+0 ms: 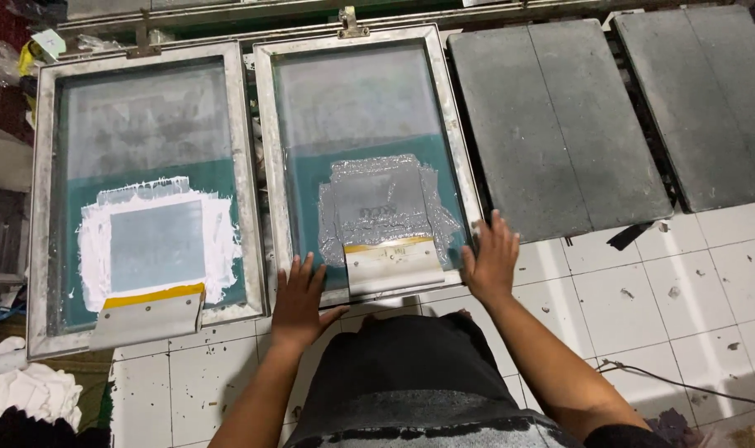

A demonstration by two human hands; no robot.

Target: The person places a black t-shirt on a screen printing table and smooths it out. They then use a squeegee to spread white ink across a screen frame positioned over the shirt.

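Both hands lie open and flat, left hand (298, 297) and right hand (491, 264) pressing the near corners of the silver-inked screen (366, 158) to steady it, squeegee (394, 264) resting between them against the frame's near rail.

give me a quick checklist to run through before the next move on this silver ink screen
1. Both hands on the frame: ok. The left hand lies flat on the near left corner and the right hand on the near right corner of the metal-framed screen with silver ink.
2. Squeegee out of the way: ok. The yellow-edged squeegee rests at the near edge, between the hands.
3. Ink kept inside the mesh: ok. The silver ink patch stays within the frame.
4. Neighbouring metal-framed screen with white ink apart: ok, a narrow gap shows between the frames.
5. Rear hinge clamp tight: cannot tell.
6. What lies under the screen: cannot tell.
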